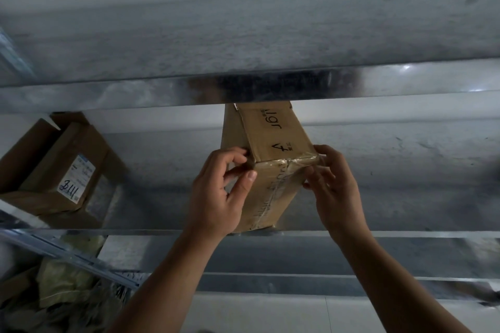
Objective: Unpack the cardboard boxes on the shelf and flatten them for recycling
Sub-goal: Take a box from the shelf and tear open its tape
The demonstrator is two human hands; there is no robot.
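Galvanised steel forms the shelf (162, 232) around the work. Each grip is closed on the near end of the taped box (273, 138): the left hand (224, 189) curls round its left corner and the right hand (332, 186) pinches the right corner at the tape. The box stands at the shelf's front edge, still sealed, so unpacking looks barely begun. A labelled box (67, 170) waits well to the left, and nothing flattened is visible.

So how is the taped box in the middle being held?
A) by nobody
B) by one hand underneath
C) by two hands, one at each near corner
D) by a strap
C: the left hand and the right hand each grip a near corner of the taped cardboard box.
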